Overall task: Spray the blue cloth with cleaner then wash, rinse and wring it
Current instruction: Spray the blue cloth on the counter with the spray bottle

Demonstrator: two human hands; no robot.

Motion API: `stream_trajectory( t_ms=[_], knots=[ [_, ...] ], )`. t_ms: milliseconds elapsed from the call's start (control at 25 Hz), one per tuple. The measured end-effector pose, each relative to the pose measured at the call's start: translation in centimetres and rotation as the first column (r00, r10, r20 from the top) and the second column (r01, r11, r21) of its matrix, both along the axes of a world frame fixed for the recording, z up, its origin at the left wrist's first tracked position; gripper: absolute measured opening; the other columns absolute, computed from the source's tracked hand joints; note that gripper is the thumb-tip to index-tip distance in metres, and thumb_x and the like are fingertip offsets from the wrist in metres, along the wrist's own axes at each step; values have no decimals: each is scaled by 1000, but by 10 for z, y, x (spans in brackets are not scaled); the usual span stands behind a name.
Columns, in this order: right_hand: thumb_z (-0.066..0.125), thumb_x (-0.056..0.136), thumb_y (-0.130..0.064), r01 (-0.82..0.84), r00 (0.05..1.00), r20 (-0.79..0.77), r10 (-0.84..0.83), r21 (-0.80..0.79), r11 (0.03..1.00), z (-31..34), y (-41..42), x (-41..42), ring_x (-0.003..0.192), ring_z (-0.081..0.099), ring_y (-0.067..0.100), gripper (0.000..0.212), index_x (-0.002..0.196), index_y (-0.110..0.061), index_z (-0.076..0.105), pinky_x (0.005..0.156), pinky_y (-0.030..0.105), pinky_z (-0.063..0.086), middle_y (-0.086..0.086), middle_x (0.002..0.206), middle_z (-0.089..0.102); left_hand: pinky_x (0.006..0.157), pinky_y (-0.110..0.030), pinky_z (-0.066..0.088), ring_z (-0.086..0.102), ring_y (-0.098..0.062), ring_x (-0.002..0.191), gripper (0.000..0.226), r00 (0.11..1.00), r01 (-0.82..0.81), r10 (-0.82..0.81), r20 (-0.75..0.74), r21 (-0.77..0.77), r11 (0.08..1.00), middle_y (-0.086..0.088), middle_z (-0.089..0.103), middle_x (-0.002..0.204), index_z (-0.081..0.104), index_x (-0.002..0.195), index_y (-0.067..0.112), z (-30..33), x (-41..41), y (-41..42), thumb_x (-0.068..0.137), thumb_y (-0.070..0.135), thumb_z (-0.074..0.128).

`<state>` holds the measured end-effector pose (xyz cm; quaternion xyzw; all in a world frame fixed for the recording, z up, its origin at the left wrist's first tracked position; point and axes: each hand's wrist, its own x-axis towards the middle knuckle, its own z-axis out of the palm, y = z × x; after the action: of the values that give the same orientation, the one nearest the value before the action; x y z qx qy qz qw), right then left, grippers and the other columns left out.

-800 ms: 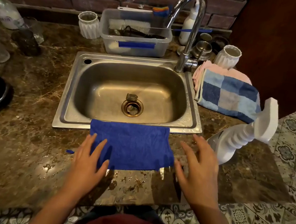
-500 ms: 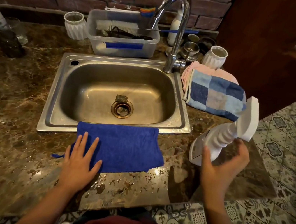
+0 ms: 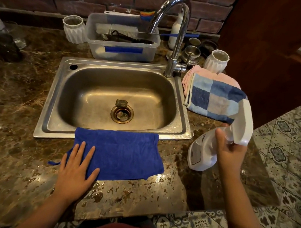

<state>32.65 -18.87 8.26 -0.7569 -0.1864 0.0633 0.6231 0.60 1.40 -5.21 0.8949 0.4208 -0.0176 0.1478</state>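
Right now my left hand lies flat with straight fingers on the near-left corner of the blue cloth, which is spread on the wet marble bench, its far edge lapping over the front rim of the steel sink. My right hand has its grip curled round the neck of the white spray bottle, tilted just right of the cloth with its base on or barely above the bench, I can't tell which. A blue checked towel lies right of the sink, behind the bottle.
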Motion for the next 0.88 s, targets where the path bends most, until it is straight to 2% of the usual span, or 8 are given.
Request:
stream_trajectory(
  t_ms=[80,200,280,400,480,600,720,880],
  knots=[
    [67,65,-61,-34,999,-10,34,-21,999,0,6,4,107,57,25,92,124,7,43,89,13,48,17,116,57,116,-46,3,-3,-15,144,83,1000,2,-2,-7,5,1000,0,3,157,6,146,31,-1,0,0,76,76,-1],
    [69,68,-51,-124,992,-5,124,-19,992,0,21,6,110,58,18,81,122,5,45,85,7,47,19,115,58,116,-45,2,-5,-14,144,82,1000,5,-5,-6,11,1000,1,0,157,3,146,32,-2,-1,0,76,75,-2],
    [70,75,-37,-192,981,-13,192,-46,980,9,37,-5,100,58,-3,55,117,-9,48,78,4,47,9,106,58,116,-45,1,-6,-14,143,82,1000,7,-7,-13,14,1000,1,-1,157,3,145,32,-1,0,-1,75,75,-3],
    [65,82,-17,-406,911,14,412,-135,904,30,62,-34,93,56,-4,39,112,-29,44,77,4,46,-12,99,53,116,-50,1,-7,-16,144,81,999,-8,8,-37,9,1000,-2,0,158,5,146,32,6,4,0,76,73,9],
    [64,84,-13,-527,850,-110,515,-161,835,40,74,-58,85,59,0,34,110,-29,48,73,6,49,-9,97,59,113,-53,-5,-6,-18,144,80,998,-19,20,-58,27,999,-3,1,159,11,146,30,11,9,0,74,66,17],
    [61,86,-13,-686,707,-376,599,-160,710,36,83,-91,68,62,14,27,113,-15,57,63,14,53,-1,97,68,112,-51,-7,-7,-17,144,77,1000,-3,5,-20,69,998,-3,0,158,11,146,29,9,9,-3,78,63,21],
    [62,84,-12,-777,556,-571,604,-100,621,19,86,-120,66,62,17,25,107,-22,61,66,27,55,-2,104,70,113,-46,-4,-1,-16,143,78,1000,-11,12,-7,100,995,-5,6,157,5,146,24,-2,2,-7,83,68,13],
    [64,81,-19,-715,657,-605,451,-310,627,-5,90,-146,70,61,14,15,97,-20,64,71,35,55,5,95,68,111,-45,-2,7,-18,143,78,1000,-13,14,-3,119,993,-7,16,156,10,146,19,-5,2,-6,83,63,25]
  ],
)
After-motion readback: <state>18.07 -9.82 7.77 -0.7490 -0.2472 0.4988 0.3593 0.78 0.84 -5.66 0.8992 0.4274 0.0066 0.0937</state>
